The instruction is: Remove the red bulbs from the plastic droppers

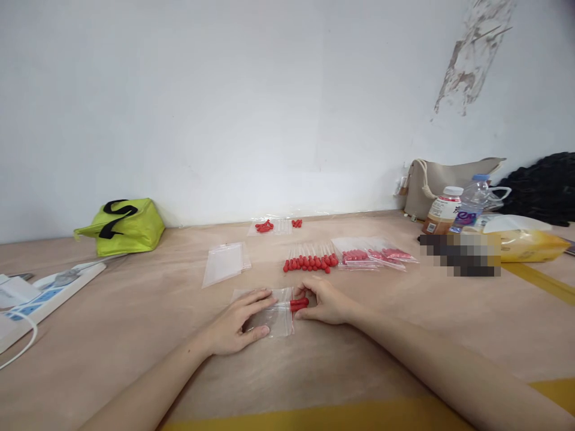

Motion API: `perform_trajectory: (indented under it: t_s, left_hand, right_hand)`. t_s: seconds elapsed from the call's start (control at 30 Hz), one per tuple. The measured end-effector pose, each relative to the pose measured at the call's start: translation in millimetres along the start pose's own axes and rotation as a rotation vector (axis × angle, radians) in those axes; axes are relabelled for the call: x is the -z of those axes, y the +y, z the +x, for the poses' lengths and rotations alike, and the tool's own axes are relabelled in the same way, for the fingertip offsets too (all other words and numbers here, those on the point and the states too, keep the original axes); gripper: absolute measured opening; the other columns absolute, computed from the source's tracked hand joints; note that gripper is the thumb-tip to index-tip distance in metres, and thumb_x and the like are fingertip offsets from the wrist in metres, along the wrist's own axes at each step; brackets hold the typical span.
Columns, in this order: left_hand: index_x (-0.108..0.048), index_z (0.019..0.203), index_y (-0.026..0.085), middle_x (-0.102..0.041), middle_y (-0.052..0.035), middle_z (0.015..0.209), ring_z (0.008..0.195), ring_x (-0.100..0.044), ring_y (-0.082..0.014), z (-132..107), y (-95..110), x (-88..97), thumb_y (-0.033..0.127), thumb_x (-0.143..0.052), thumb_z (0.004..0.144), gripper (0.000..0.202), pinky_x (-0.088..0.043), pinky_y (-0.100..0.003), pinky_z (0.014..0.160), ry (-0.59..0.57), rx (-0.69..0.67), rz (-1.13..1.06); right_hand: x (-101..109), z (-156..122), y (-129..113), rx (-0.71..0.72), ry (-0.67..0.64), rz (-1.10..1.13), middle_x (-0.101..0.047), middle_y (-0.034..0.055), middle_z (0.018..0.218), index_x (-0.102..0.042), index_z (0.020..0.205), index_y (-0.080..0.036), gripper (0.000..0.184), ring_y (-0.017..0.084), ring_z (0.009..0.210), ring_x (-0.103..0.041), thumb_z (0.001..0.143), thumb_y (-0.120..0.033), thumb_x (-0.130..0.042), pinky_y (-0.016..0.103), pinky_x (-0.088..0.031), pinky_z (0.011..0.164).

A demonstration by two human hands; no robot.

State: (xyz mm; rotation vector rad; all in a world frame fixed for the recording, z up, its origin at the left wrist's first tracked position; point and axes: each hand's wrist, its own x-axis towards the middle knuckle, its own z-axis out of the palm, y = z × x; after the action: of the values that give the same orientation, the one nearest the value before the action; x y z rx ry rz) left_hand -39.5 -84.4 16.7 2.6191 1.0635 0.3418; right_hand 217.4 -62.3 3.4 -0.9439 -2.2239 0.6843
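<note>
A clear zip bag (281, 326) lies flat on the table in front of me. My left hand (236, 323) rests on it, fingers stretched and thumb apart. At the bag's right edge, my right hand (321, 302) pinches a few clear sticks with red bulb-shaped tips (298, 304). Their clear shafts reach into the bag, while the red ends stick out. Just beyond the right hand is a row of similar red-tipped sticks (309, 262). Filled bags with red tips (375, 253) overlap to its right. A stack of flat clear bags (225, 263) lies to the left.
More red pieces (264, 226) lie on clear plastic near the wall. At left are a lime-green bag (135, 227) and a power strip (49, 299). Bottles (442, 211), a yellow tissue pack (530, 242) and a beige bag (449, 173) stand at right.
</note>
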Motion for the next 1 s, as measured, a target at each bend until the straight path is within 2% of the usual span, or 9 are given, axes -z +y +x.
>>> perform_trajectory:
  t_s: [0.13, 0.33, 0.43, 0.53, 0.6, 0.67, 0.73, 0.87, 1.0]
  left_hand:
    - [-0.034, 0.132, 0.029, -0.029, -0.0042, 0.14, 0.127, -0.029, -0.0244, -1.0, -1.5, -1.1, 0.043, -0.045, 0.083, 0.052, -0.028, -0.044, 0.102, 0.004, 0.017, 0.001]
    - [-0.035, 0.131, 0.029, -0.03, -0.0046, 0.14, 0.126, -0.031, -0.0245, -3.4, 1.7, 3.2, 0.051, -0.04, 0.083, 0.053, -0.03, -0.042, 0.101, -0.033, 0.11, 0.106]
    - [-0.043, 0.126, 0.026, -0.043, -0.0079, 0.131, 0.116, -0.044, -0.0274, -2.2, 5.2, 5.3, 0.055, -0.039, 0.081, 0.053, -0.036, -0.044, 0.094, -0.006, 0.187, 0.242]
    - [-0.057, 0.109, 0.022, -0.062, -0.0096, 0.102, 0.096, -0.055, -0.0285, 2.5, 7.5, 4.8, 0.055, -0.04, 0.08, 0.047, -0.034, -0.05, 0.091, 0.099, 0.26, 0.406]
    - [-0.059, 0.105, 0.021, -0.063, -0.0095, 0.098, 0.097, -0.054, -0.028, 7.3, 7.8, 3.2, 0.052, -0.041, 0.081, 0.042, -0.031, -0.051, 0.093, 0.184, 0.256, 0.437]
    - [-0.053, 0.115, 0.022, -0.055, -0.009, 0.116, 0.111, -0.047, -0.0257, 12.2, 7.0, 0.9, 0.045, -0.039, 0.085, 0.04, -0.031, -0.046, 0.097, 0.216, 0.168, 0.355]
    - [-0.044, 0.125, 0.025, -0.041, -0.0052, 0.133, 0.124, -0.034, -0.0211, 16.0, 5.2, -2.2, 0.04, -0.034, 0.088, 0.041, -0.028, -0.04, 0.102, 0.153, 0.044, 0.23]
    - [-0.034, 0.131, 0.031, -0.027, -0.0018, 0.142, 0.131, -0.02, -0.0207, 17.4, 0.6, -9.6, 0.042, -0.031, 0.089, 0.043, -0.019, -0.043, 0.106, 0.009, 0.006, 0.139]
    - [-0.036, 0.13, 0.029, -0.03, -0.0043, 0.14, 0.13, -0.023, -0.0228, 14.8, -3.8, -13.4, 0.043, -0.032, 0.088, 0.044, -0.02, -0.045, 0.105, 0.055, 0.081, 0.126]
  right_hand:
    - [8.7, 1.2, 4.2, -0.031, -0.108, 0.063, -0.06, -0.0012, 0.075, -0.057, 0.081, -0.017, 0.017, 0.01, 0.065, -0.054, 0.065, -0.021, -0.062, 0.021, -0.042, 0.058]
    - [53.6, 2.7, 16.9, -0.197, -0.165, 0.302, -0.064, 0.0015, 0.073, -0.061, 0.079, -0.015, 0.025, 0.01, 0.059, -0.056, 0.062, -0.032, -0.066, 0.021, -0.042, 0.052]
    - [76.4, 4.8, 22.4, -0.236, 0.012, 0.408, -0.065, 0.0022, 0.07, -0.062, 0.076, -0.015, 0.029, 0.011, 0.061, -0.058, 0.06, -0.038, -0.068, 0.024, -0.045, 0.057]
    - [87.3, 11.8, 26.0, -0.24, 0.31, 0.463, -0.063, 0.0009, 0.064, -0.062, 0.074, -0.016, 0.033, 0.011, 0.056, -0.057, 0.057, -0.042, -0.07, 0.026, -0.047, 0.056]
    - [83.9, 21.5, 27.7, -0.198, 0.533, 0.457, -0.064, 0.0023, 0.068, -0.061, 0.075, -0.016, 0.034, 0.013, 0.06, -0.059, 0.057, -0.043, -0.07, 0.028, -0.049, 0.06]
    - [72.6, 34.8, 29.4, -0.152, 0.702, 0.376, -0.064, 0.0041, 0.073, -0.061, 0.079, -0.016, 0.035, 0.016, 0.068, -0.06, 0.06, -0.044, -0.068, 0.031, -0.05, 0.065]
    - [56.5, 49.4, 30.9, -0.115, 0.765, 0.198, -0.064, 0.0049, 0.078, -0.062, 0.082, -0.017, 0.029, 0.016, 0.073, -0.06, 0.067, -0.042, -0.063, 0.031, -0.05, 0.07]
    - [25.1, 72.6, 33.2, -0.052, 0.597, -0.221, -0.062, 0.0043, 0.092, -0.064, 0.084, -0.019, 0.016, 0.014, 0.084, -0.057, 0.079, -0.028, -0.052, 0.026, -0.045, 0.078]
    - [4.6, 81.6, 33.2, -0.11, 0.457, -0.42, -0.059, 0.0039, 0.099, -0.064, 0.085, -0.02, 0.018, 0.013, 0.086, -0.055, 0.083, -0.023, -0.046, 0.024, -0.042, 0.077]
